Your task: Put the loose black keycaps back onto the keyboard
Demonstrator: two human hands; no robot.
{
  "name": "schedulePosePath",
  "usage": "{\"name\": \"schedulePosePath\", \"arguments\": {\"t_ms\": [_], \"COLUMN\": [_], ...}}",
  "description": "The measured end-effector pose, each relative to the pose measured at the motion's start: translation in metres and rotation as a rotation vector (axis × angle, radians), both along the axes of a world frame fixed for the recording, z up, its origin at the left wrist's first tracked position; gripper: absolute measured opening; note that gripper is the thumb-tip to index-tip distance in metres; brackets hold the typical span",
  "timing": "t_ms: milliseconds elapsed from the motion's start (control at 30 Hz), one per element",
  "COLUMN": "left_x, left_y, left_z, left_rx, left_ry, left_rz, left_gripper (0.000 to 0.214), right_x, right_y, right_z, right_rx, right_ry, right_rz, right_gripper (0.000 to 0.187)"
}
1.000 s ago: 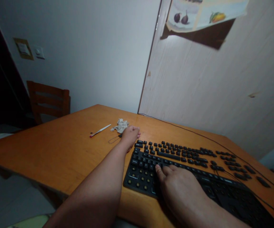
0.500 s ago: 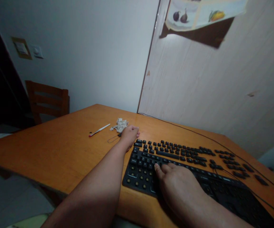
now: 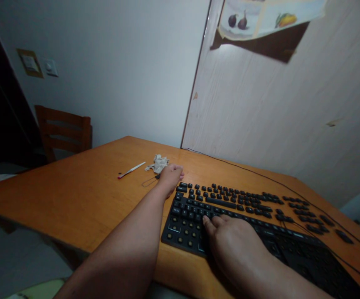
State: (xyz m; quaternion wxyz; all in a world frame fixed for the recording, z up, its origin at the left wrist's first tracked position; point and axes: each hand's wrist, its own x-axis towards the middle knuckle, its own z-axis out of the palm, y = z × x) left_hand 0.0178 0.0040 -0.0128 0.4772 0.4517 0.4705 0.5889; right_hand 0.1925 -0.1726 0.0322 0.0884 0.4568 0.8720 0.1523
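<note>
A black keyboard (image 3: 183, 241) lies at the table's near edge. Its upper-left rows carry keycaps, while bare switches show in the lower-left part. My right hand (image 3: 230, 234) is bent over it, fingers together, the tips down on a keycap in the row beside the bare switches; the hand covers much of the middle. Beyond the keyboard's left corner, my left hand (image 3: 171, 176) rests with curled fingers; their inner side is hidden. Loose keycaps (image 3: 220, 202) lie in rows behind the keyboard, the closest ones just right of my left hand.
Crumpled tissue (image 3: 159, 163) and a wire loop with a dark handle (image 3: 149, 182) lie by my left hand. Further left is a white brush-like stick (image 3: 132, 169) on the wooden table (image 3: 83, 195). A cable (image 3: 242, 167) runs along the back; a chair (image 3: 63, 128) stands behind.
The view has shifted very slightly. Both hands, the keyboard and the loose keycaps keep their places.
</note>
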Motion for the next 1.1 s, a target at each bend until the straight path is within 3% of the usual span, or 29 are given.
{"name": "schedulePosePath", "arguments": {"t_ms": [367, 1100], "left_x": [-0.001, 0.0], "left_y": [-0.002, -0.001], "left_z": [0.001, 0.0], "left_rx": [-0.017, -0.009], "left_ry": [-0.019, -0.016], "left_rz": [0.008, 0.007], "left_gripper": [0.021, 0.021], "right_x": [0.013, 0.012], "right_y": [-0.005, -0.004], "right_z": [0.027, 0.023], "right_rx": [-0.022, -0.04], "right_ry": [0.249, 0.272], "right_rz": [-0.005, 0.021], "right_gripper": [0.023, 0.021]}}
